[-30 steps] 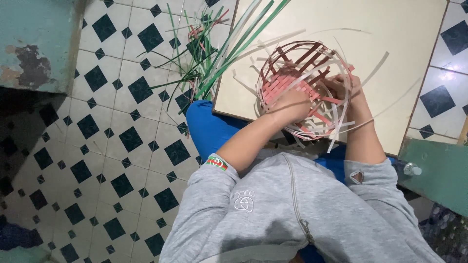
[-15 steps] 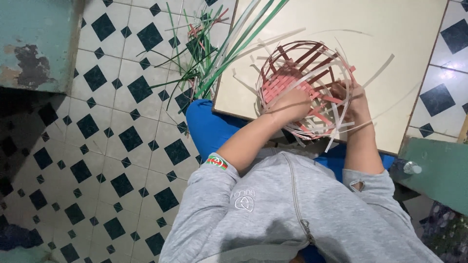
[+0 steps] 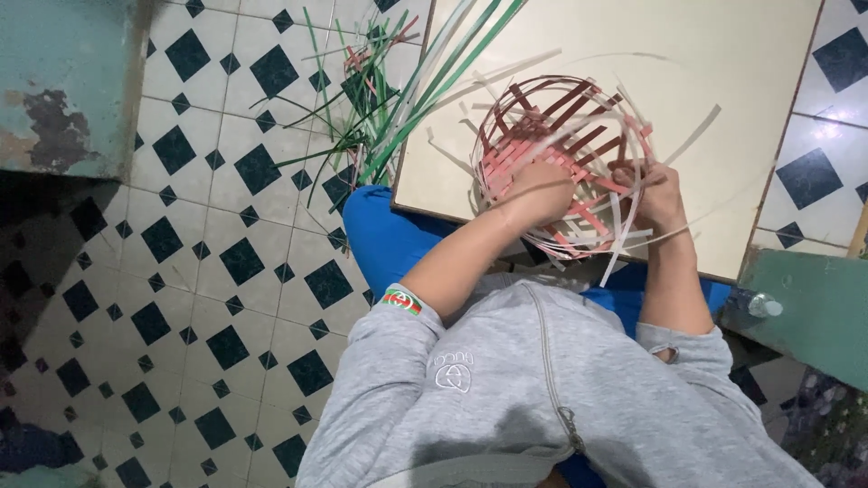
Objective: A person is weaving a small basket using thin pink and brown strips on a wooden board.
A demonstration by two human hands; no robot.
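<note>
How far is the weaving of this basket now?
The red-and-white basket already has a woven base and partly built sides. The left hand and right hand grip its near rim, working white strips. Upright ends poke out loose and green strips lie unused, so the upper wall and rim remain.

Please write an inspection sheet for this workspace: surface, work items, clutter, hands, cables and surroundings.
Surface: beige board used as a table, bare around the work.
Work items: half-woven basket of red and white strips, near the front edge.
Clutter: loose green strips spilling off the left edge onto the floor.
Hands: left hand inside the basket; right hand gripping its rim.
Cables: nothing seen.
Surroundings: black-and-white tiled floor; blue seat; plastic bottle at right.
</note>
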